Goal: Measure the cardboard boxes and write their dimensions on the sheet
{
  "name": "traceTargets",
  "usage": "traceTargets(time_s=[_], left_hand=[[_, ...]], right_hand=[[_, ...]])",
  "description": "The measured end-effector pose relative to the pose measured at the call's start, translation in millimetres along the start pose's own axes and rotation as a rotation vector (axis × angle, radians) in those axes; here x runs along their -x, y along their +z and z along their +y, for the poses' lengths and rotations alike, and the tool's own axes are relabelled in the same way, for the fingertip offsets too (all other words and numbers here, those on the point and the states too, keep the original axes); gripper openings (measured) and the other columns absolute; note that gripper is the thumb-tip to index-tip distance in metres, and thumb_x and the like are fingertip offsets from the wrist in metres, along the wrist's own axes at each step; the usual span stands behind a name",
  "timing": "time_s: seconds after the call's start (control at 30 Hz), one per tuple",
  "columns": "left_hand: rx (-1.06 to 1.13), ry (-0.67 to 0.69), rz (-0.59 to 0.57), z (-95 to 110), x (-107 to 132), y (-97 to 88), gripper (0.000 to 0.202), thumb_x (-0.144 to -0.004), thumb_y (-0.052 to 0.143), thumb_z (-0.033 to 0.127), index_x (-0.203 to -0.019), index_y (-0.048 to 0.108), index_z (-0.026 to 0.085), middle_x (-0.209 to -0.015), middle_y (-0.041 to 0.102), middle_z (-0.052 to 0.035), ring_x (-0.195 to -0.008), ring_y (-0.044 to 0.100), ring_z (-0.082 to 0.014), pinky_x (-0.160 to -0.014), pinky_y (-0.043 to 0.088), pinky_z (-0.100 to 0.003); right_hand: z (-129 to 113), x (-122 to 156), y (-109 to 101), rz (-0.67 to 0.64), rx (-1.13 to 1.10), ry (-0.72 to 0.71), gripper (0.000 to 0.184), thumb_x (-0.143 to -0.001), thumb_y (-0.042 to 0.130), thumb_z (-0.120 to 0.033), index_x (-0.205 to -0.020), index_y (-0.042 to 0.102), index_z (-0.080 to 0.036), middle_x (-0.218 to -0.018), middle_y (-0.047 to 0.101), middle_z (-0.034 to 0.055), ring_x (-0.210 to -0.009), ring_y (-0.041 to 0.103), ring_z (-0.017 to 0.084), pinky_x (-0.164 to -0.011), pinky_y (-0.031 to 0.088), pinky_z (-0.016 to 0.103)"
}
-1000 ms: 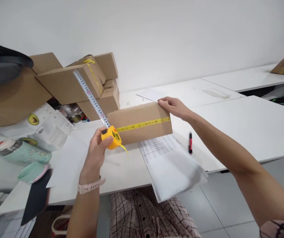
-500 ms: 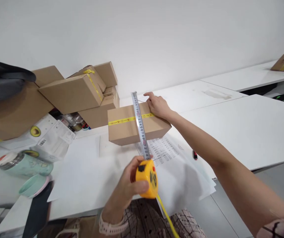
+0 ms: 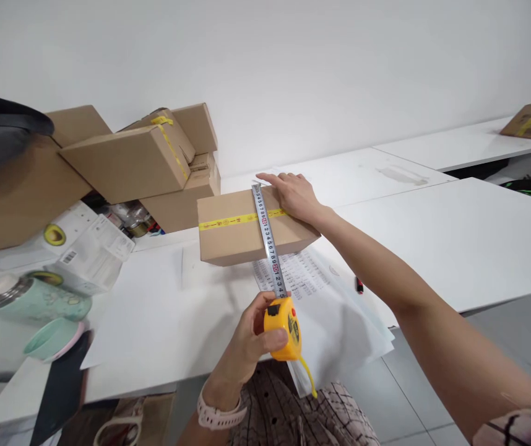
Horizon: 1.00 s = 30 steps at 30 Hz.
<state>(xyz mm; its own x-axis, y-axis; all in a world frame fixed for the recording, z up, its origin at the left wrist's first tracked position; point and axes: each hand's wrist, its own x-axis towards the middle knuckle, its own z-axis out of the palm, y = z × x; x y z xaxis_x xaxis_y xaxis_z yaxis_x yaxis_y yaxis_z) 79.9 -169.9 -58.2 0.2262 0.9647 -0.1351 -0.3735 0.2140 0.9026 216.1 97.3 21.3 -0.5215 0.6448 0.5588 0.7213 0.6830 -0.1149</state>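
My left hand (image 3: 251, 341) is wrapped round a yellow tape measure (image 3: 286, 328), with the thumb on its side. Its metal blade (image 3: 265, 229) runs out across the top of a cardboard box (image 3: 228, 232), and the hooked end reaches the box's far edge. A band of yellow printed tape (image 3: 228, 222) crosses the box. My right hand (image 3: 296, 195) rests on the box's far right part. Its index finger stretches left along the far edge, close to the blade's end, and the other fingers lie over that edge, partly hidden.
Printed sheets (image 3: 340, 322) lie under and before the box. At the left are stacked cardboard boxes (image 3: 126, 164), a white avocado-print carton (image 3: 89, 248), a mint bottle (image 3: 43, 300) and a mint cup (image 3: 54, 339). A small red-and-black object (image 3: 359, 285) lies on the right.
The blade's end has come down from above the box onto its far edge. My right index finger has stretched left towards it. My left hand has shifted slightly right with the tape measure.
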Motion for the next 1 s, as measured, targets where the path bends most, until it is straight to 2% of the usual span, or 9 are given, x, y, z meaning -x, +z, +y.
traceTargets(time_s=[0.23, 0.5, 0.67, 0.73, 0.87, 1.0], left_hand=[[-0.034, -0.023, -0.012, -8.2, 2.8, -3.8, 0.063, -0.066, 0.090, 0.044, -0.118, 0.063, 0.022, -0.104, 0.061, -0.0061, -0.086, 0.059, -0.0192, -0.075, 0.052, -0.031], [0.006, -0.026, -0.032, -16.0, 0.6, -8.6, 0.065, -0.066, 0.091, 0.041, -0.120, 0.060, 0.023, -0.106, 0.062, -0.0068, -0.090, 0.059, -0.0201, -0.077, 0.054, -0.033], [-0.058, 0.068, 0.011, -3.4, -13.9, -7.9, 0.079, -0.067, 0.090, 0.038, -0.137, 0.056, 0.026, -0.123, 0.062, -0.0092, -0.104, 0.061, -0.0241, -0.084, 0.053, -0.033], [-0.070, 0.112, 0.035, 5.1, -26.4, -8.2, 0.084, -0.066, 0.090, 0.038, -0.142, 0.054, 0.026, -0.122, 0.064, -0.0094, -0.106, 0.061, -0.0247, -0.086, 0.053, -0.033], [-0.074, 0.154, 0.052, 18.9, -46.4, -7.4, 0.076, -0.069, 0.087, 0.037, -0.138, 0.058, 0.025, -0.117, 0.067, -0.0079, -0.098, 0.063, -0.0218, -0.082, 0.053, -0.032], [-0.071, 0.163, 0.065, 21.7, -49.2, -4.9, 0.073, -0.068, 0.088, 0.037, -0.134, 0.060, 0.024, -0.118, 0.068, -0.0075, -0.097, 0.063, -0.0206, -0.082, 0.053, -0.031]], right_hand=[[5.1, -2.8, 3.2, -0.008, 0.003, -0.073, 0.054, -0.100, 0.033, -0.015, -0.139, 0.064, -0.036, -0.110, 0.069, 0.0105, -0.094, 0.056, 0.028, -0.084, 0.037, 0.042], [2.3, -2.4, 0.2, -0.033, -0.015, -0.042, 0.054, -0.102, 0.031, -0.017, -0.141, 0.064, -0.037, -0.113, 0.069, 0.0100, -0.095, 0.056, 0.029, -0.085, 0.036, 0.043], [5.0, -1.4, 3.4, -0.004, -0.035, -0.061, 0.052, -0.104, 0.028, -0.021, -0.139, 0.065, -0.035, -0.109, 0.068, 0.0102, -0.092, 0.054, 0.028, -0.084, 0.037, 0.042], [5.2, 0.1, 4.1, 0.015, -0.038, -0.067, 0.052, -0.106, 0.026, -0.025, -0.137, 0.066, -0.035, -0.108, 0.067, 0.0104, -0.092, 0.053, 0.028, -0.083, 0.036, 0.042], [2.3, 4.1, 2.3, 0.031, -0.033, -0.069, 0.051, -0.107, 0.025, -0.027, -0.138, 0.066, -0.035, -0.109, 0.067, 0.0111, -0.095, 0.052, 0.029, -0.084, 0.036, 0.042], [-1.0, 7.3, -0.3, 0.020, -0.022, -0.056, 0.051, -0.106, 0.027, -0.024, -0.139, 0.065, -0.035, -0.112, 0.067, 0.0118, -0.097, 0.053, 0.029, -0.086, 0.035, 0.043]])
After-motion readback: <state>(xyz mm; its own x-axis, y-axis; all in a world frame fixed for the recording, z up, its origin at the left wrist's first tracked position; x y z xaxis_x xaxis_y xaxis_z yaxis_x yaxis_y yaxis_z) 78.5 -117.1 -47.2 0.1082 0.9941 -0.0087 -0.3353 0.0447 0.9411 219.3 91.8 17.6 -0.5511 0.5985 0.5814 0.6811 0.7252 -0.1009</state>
